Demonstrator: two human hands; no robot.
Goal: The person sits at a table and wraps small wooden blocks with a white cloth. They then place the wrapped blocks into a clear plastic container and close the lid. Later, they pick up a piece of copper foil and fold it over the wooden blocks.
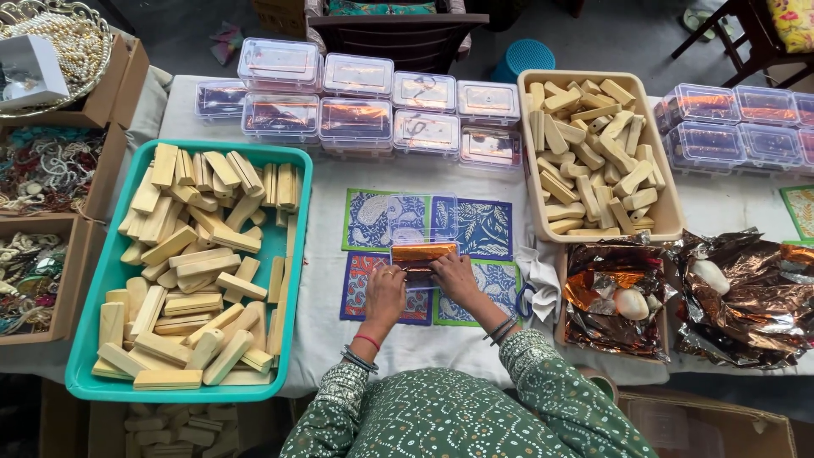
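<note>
1. A white cloth [331, 339] is covering the long table.
2. A dark wooden chair [398, 34] is standing behind it on grey floor [610, 34].
3. Even daylight is falling across everything.
4. A blue stool [523, 58] is sitting nearby.

**Colours on the work table**

The rectangular plastic tray [298, 161] is teal, heaped with pale cream wooden blocks [197, 263]. A beige plastic tub [670, 222] holds blocks of the same cream tone. Four printed paper squares [483, 227] carry paisley and leaf patterns: two blue on white with green borders, one red and blue, one green and blue. The small wrapped block [421, 253] is shiny copper-orange. The crumpled foil sheets [746, 305] are copper and silver. The sleeves [551, 382] are dark green with white dots.
</note>
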